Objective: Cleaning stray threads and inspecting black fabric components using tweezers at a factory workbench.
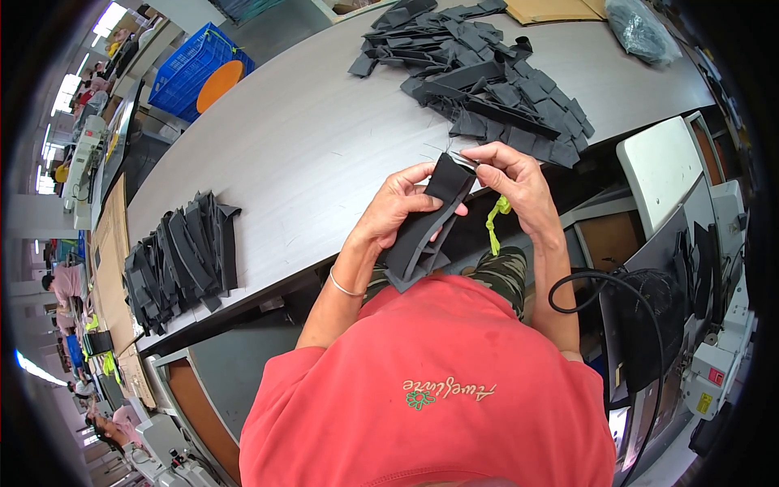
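Observation:
My left hand [399, 203] is closed on a folded dark grey fabric piece [428, 213], thumb on top, over the table's near edge. The piece slants from its upper end down toward my lap, and its folded layers show at the lower end. At that upper end my right hand [519, 183] pinches thread snips [464, 160], whose metal blades lie against the fabric's corner. From the right hand hangs a knotted yellow-green ribbon [497, 221]. Loose threads lie on the table beside the fabric's tip. My right palm hides most of the snips.
A large heap of dark fabric pieces [487, 81] lies at the far right of the pale table [300, 146]. A smaller row of them [182, 260] sits at the left. Beyond are a blue crate [191, 71] and a plastic bag [643, 32]. A sewing machine [718, 365] stands right.

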Demonstrator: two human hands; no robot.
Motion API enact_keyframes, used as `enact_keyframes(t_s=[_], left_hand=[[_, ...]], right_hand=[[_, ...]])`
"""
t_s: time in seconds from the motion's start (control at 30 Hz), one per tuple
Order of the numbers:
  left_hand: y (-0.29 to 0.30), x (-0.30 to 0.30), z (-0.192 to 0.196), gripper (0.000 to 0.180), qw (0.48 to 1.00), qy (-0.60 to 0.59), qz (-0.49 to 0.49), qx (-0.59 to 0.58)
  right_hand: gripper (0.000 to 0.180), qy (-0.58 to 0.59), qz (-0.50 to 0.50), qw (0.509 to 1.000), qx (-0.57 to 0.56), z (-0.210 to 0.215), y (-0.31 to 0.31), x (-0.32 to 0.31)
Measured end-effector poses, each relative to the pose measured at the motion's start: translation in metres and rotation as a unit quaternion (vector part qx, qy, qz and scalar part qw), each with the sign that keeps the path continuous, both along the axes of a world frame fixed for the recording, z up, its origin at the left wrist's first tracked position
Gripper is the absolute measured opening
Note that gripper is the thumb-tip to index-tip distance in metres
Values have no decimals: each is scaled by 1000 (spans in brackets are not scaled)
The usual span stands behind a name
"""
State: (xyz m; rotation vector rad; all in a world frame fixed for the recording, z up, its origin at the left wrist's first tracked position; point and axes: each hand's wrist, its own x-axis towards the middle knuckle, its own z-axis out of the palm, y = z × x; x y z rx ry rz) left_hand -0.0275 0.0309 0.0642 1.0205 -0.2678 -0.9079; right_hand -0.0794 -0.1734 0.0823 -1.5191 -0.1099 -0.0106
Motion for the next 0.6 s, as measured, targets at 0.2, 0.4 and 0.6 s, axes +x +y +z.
enact_keyframes(t_s=[0.2,0.4,0.6], left_hand=[[0,0,-2,42,1000,-5,-27,-2],[-1,-2,-3,41,999,-6,-30,13],[-2,-1,-6,38,999,-16,5,48]], right_hand=[[22,5,9,1000,11,0,4,2],[18,-37,-26,997,-62,2,3,1],[30,-25,-87,996,0,3,7,-3]])
